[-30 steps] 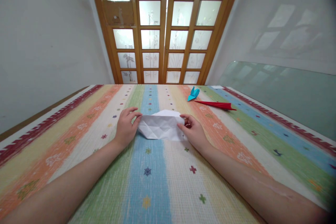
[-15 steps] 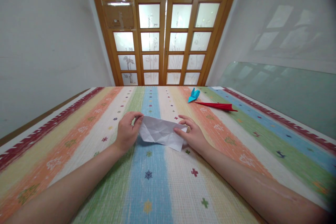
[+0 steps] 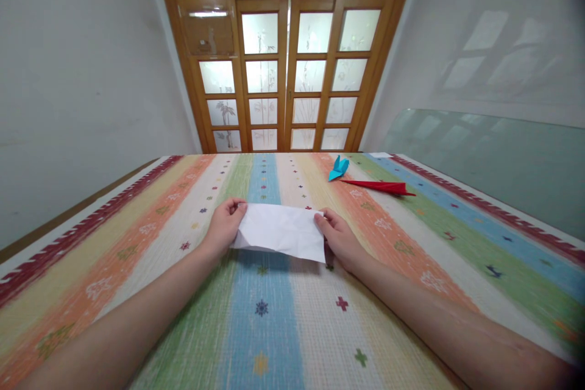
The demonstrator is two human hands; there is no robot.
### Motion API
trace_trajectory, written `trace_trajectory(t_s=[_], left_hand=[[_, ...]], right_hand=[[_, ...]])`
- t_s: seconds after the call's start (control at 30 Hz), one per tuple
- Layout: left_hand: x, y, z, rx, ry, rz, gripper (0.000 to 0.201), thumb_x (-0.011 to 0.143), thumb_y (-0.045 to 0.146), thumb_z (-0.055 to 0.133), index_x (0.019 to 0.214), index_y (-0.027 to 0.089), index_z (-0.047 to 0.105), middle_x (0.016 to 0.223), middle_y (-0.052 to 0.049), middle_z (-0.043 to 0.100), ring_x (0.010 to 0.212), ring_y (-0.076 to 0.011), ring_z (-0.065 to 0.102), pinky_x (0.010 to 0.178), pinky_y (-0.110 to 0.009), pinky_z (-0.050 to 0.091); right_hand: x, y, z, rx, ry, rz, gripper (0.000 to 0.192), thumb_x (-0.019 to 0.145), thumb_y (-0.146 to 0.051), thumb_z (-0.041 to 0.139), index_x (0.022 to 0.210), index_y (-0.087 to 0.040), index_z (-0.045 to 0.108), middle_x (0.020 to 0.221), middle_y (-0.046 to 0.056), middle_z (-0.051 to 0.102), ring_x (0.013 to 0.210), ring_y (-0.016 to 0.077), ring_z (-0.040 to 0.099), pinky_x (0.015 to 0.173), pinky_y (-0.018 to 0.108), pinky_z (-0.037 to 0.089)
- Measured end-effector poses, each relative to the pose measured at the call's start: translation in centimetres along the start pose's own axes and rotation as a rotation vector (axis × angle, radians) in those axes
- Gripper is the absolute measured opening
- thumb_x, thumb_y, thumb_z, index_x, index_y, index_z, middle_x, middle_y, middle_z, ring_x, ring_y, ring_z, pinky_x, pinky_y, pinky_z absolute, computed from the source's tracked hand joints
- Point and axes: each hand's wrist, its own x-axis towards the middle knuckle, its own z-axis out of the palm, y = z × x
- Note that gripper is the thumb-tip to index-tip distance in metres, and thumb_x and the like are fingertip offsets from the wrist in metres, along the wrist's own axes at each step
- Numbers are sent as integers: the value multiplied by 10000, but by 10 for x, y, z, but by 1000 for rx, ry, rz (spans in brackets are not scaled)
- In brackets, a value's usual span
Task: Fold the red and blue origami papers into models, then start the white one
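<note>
A creased white sheet of paper (image 3: 281,231), folded into a rectangle, is held just above the striped cloth (image 3: 274,329) in the middle of the view. My left hand (image 3: 223,228) pinches its left edge, thumb on top. My right hand (image 3: 340,241) grips its right edge. The near edge of the paper is lifted and casts a shadow on the cloth below it.
A folded blue paper figure (image 3: 339,167) and a long red paper plane (image 3: 381,186) lie on the cloth at the far right. Wooden glass-paned doors (image 3: 283,73) stand beyond the table's far edge. A glass panel (image 3: 493,158) leans along the right wall.
The paper has flattened from a puffed, partly open shape into a smooth rectangle and has tilted toward me. Both hands moved slightly nearer while keeping hold of its ends.
</note>
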Motion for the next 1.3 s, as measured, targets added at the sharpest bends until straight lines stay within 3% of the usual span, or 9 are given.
trace_trajectory(t_s=[0.27,0.37,0.47,0.57,0.67,0.8,0.93,1.13,1.3], left_hand=[[2,-15,-3,159,-84,-88,346,804,312,618,1096,127,620,763,-59,651,619,-187,609,535,-266,453],[3,-8,-6,253,-77,-19,333,766,232,656,1091,162,646,945,-97,676,866,-242,649,764,-348,520],[-3,2,-5,507,-112,271,344,756,168,677,1096,217,666,1208,-95,636,1205,-289,533,1075,-451,387],[-17,10,1,816,-288,643,232,866,191,601,1082,225,677,1281,-98,606,1244,-294,501,1107,-520,344],[-31,13,9,899,-522,780,195,927,212,546,1066,214,683,1287,-112,602,1221,-273,526,1070,-476,405],[-42,9,15,876,-633,714,261,945,201,509,1156,184,662,1258,-118,619,1168,-242,563,1021,-396,465],[-41,1,15,898,-603,632,320,927,216,525,1216,161,653,1254,-123,633,1178,-259,563,1045,-413,450],[-37,-8,14,921,-590,617,402,926,265,528,1302,149,611,1298,-136,620,1217,-270,548,1076,-430,422],[-36,-10,14,936,-576,616,398,925,261,515,1298,158,610,1343,-141,595,1250,-279,531,1095,-447,404]], right_hand=[[0,7,-5,-103,-209,45,759,722,-275,769,1365,-279,365,927,9,651,762,187,653,615,281,524],[-1,6,-6,-201,-209,5,830,747,-241,729,1460,-282,306,891,0,640,743,184,638,598,273,504],[-4,1,-5,-328,-217,-43,901,759,-211,706,1532,-253,245,821,-17,608,682,161,593,559,249,458],[-6,0,-4,-378,-222,-50,962,779,-215,683,1578,-233,148,772,-31,586,618,149,553,505,237,408],[-6,3,-2,-357,-214,-61,924,789,-226,662,1575,-207,175,795,-18,609,623,155,563,502,241,406],[-4,8,-3,-449,-175,-154,508,809,-220,625,1313,-177,569,892,30,668,712,169,605,589,267,455],[-5,6,-5,-632,-150,-306,215,827,-215,622,1034,-202,676,920,40,687,751,189,615,663,306,481],[-15,-5,1,-777,-366,-665,298,811,-68,577,1035,-222,699,1066,75,698,1053,227,614,957,397,465],[-21,-8,5,-857,-493,-721,347,825,-60,559,1078,-235,720,1181,100,675,1161,241,587,1009,422,460]])
